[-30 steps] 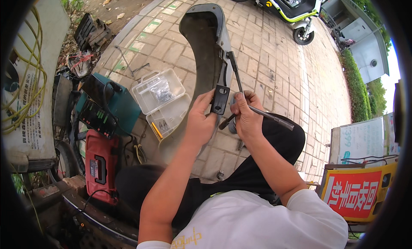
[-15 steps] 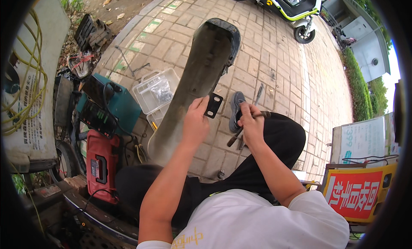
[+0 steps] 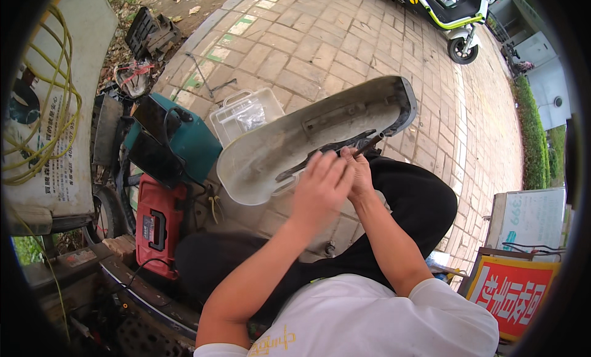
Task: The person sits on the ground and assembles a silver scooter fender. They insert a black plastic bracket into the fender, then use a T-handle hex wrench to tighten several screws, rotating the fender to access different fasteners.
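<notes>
A long curved plastic fender [image 3: 249, 172], pale and dirty inside with a dark far end, lies hollow side up across my front. My right hand [image 3: 360, 177] is closed around a dark metal rod tool [image 3: 368, 146] that points up to the right, over the fender's near edge. Close beside it is my left hand [image 3: 321, 187], its fingers bent towards the right fingertips and smeared by motion. Whether the left fingers hold anything is hidden. The black slotted bracket seen earlier cannot be made out now.
Left of the fender are a clear plastic case [image 3: 237, 120] with small parts, a teal box [image 3: 191, 138], pliers [image 3: 213, 203] and a red tool case [image 3: 148, 224]. A scooter [image 3: 452, 24] stands far right on the brick paving. A red and yellow sign [image 3: 508, 295] is at right.
The fender has swung clockwise, its dark end now far to the right. My left hand has moved right, next to my right hand. The rod tool now points up.
</notes>
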Demonstrator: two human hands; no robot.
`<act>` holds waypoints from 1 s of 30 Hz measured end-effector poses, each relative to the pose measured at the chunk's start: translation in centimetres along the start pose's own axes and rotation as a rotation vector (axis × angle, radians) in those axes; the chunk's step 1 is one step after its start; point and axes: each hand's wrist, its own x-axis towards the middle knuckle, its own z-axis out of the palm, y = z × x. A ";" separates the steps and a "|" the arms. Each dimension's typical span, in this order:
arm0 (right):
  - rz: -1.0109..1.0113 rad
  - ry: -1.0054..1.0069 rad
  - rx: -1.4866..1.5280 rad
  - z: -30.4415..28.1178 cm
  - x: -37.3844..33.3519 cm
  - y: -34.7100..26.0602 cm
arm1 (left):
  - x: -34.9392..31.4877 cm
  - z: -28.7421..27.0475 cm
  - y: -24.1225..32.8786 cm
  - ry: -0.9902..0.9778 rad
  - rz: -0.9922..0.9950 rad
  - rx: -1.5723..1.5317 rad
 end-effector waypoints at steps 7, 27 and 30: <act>0.022 0.010 0.118 -1.1 1.2 2.5 | -3.7 0.8 -0.8 -0.060 -1.472 -1.352; 0.137 -0.176 0.214 -0.2 -2.5 7.2 | -1.2 3.0 -5.8 0.293 -1.065 -0.807; 0.044 -0.130 0.197 0.4 -3.1 6.5 | -0.3 2.0 -5.6 0.381 -1.233 -1.064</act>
